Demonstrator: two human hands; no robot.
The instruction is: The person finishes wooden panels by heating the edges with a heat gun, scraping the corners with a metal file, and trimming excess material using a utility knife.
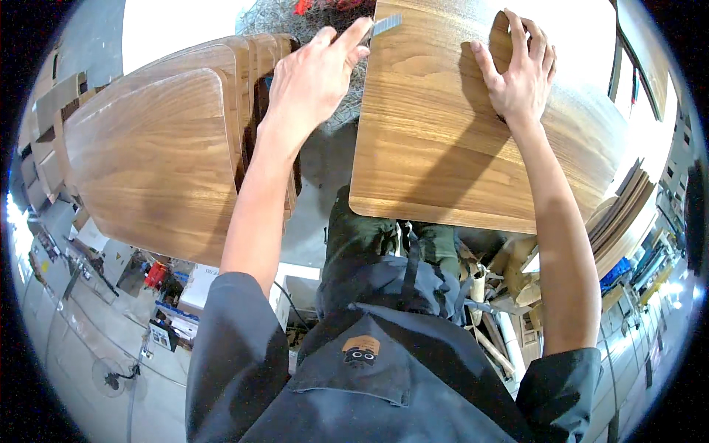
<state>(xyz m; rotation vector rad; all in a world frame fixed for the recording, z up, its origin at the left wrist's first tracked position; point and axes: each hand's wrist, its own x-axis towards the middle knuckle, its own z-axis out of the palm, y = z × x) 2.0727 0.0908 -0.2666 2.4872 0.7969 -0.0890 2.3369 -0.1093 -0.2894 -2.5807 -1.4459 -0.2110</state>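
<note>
A wood-grain board with rounded corners lies flat in front of me, its near edge by my thighs. My left hand is closed around a utility knife; its grey segmented blade sticks out to the right over the board's far left edge, while the handle is mostly hidden in my fingers. My right hand rests on the board toward its far right, fingers spread, nothing held. Left of my left forearm stands a stack of similar rounded wood-grain boards.
Between stack and board is a gap with a heap of thin, tangled strips and something red at its far end. More thin panels lean at the right. Rolls and offcuts lie below the board, and a fan stands lower left.
</note>
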